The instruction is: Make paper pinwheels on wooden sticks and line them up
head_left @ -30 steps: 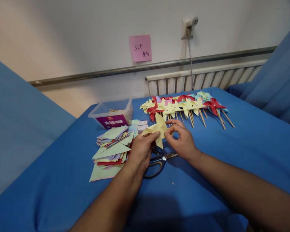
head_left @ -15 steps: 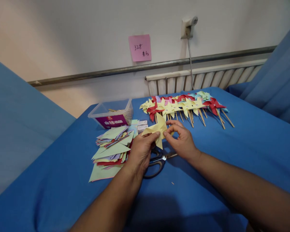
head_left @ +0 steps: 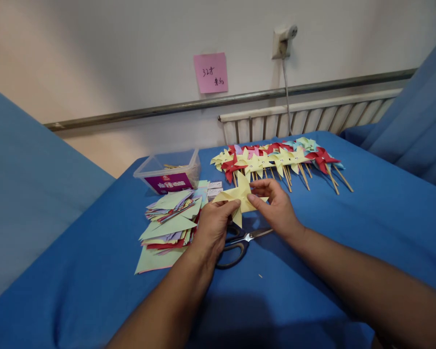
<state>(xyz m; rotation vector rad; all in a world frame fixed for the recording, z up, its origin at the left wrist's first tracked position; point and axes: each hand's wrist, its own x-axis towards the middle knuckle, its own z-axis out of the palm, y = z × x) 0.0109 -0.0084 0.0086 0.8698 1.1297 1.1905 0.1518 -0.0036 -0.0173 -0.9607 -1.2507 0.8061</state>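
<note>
Pinching the yellow pinwheel between thumb and fingers, the left hand holds it above the blue-covered tabletop, well in from the left edge; the right hand, with thumb and fingertip close together near the centre half a second ago, now has them spread about the nearest blade, so more of that blade shows; the left hand thus seems to bear most of the hold, though whether the right also grips cannot be told; the pinwheel's back is hidden; scissors lie below, a handle partly behind the left hand; the left forearm covers part of the paper stack; the tabletop's near edge is indistinct.
</note>
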